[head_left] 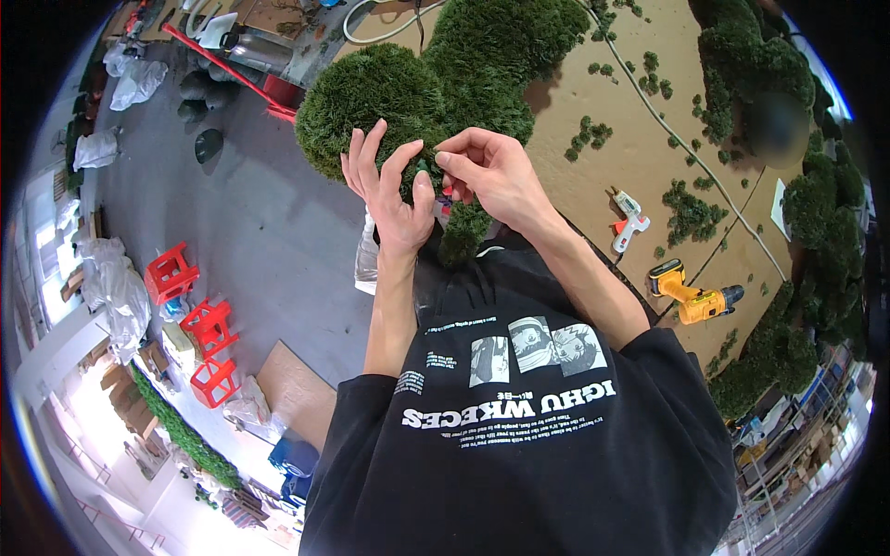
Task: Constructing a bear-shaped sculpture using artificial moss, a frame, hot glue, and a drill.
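Note:
Rounded clumps of artificial green foliage (371, 97) stand before me, with more dense foliage (487, 60) beyond. My left hand (399, 208) is against the front of the left clump, its fingers spread and its thumb apart from the index finger. A small green tip shows between them. To its right, my right hand (501, 176) has thumb and index finger pinched close to the left fingertips. Whatever they hold is too small to name. Below the right fingers a small red and dark thing is partly hidden. A smaller foliage clump (464, 236) hangs nearest my chest.
On the brown table (575, 93) at right lie a white glue gun (630, 222), a yellow cordless drill (695, 295), loose green sprigs (691, 211) and a pale cable (663, 120). More foliage lines the far right. Red stools (211, 326) stand on the grey floor (278, 222) at left.

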`<act>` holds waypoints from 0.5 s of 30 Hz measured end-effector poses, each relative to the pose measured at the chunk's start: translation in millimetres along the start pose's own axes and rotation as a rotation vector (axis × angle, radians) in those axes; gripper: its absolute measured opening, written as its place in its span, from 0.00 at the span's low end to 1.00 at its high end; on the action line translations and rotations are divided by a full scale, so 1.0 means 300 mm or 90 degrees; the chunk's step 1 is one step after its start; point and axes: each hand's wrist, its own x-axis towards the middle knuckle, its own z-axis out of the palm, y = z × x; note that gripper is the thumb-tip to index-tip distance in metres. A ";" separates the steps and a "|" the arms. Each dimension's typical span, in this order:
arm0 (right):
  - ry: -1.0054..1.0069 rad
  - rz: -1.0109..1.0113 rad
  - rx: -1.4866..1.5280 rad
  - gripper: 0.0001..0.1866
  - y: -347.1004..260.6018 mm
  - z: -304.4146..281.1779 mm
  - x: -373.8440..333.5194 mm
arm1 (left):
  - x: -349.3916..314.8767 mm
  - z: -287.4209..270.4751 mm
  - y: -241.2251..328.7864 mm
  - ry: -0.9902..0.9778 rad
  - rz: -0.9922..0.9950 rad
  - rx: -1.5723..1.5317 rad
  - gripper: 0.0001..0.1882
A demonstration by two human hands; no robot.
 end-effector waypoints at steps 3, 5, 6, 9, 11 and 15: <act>0.031 0.009 -0.031 0.09 -0.018 0.013 -0.006 | -0.001 0.001 0.000 0.001 -0.001 0.002 0.19; 0.037 0.005 -0.053 0.09 -0.010 0.010 -0.005 | 0.000 0.001 0.001 0.001 0.000 0.001 0.19; 0.041 0.001 -0.074 0.09 -0.006 0.009 -0.005 | 0.000 0.000 0.004 0.000 0.000 0.002 0.19; 0.057 -0.017 -0.077 0.09 0.000 0.015 -0.002 | -0.001 -0.001 0.003 0.000 0.001 0.003 0.19; 0.064 -0.013 -0.055 0.08 0.008 0.018 -0.003 | -0.002 0.000 0.001 0.001 0.001 0.002 0.19; 0.072 -0.028 -0.045 0.08 0.016 0.019 0.000 | -0.001 0.002 0.002 0.002 0.003 -0.004 0.19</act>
